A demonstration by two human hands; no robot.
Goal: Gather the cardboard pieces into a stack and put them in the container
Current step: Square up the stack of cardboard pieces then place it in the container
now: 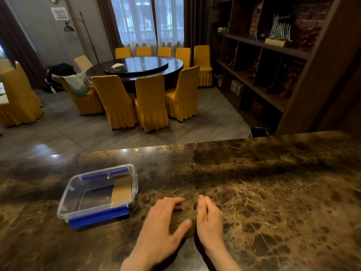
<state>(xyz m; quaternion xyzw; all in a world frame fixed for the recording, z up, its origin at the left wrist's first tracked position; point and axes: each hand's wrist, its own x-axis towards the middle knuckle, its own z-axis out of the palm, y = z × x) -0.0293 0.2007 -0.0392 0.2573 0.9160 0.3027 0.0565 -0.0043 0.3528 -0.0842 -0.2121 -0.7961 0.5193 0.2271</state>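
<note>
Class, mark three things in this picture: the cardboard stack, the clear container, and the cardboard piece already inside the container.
cardboard stack [182, 222]: head view, on its exposed edges between the hands.
clear container [67, 202]: head view, on its left rim.
cardboard piece in the container [122, 190]: head view, on its flat face.

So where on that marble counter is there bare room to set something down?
Bare marble counter stretches right of the right hand and behind both hands. It is crowded near the clear container, the left hand and the cardboard stack.

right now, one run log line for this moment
stage: squaring stack | left hand + right hand: pressing cardboard stack sides | container: open, one piece inside
</note>
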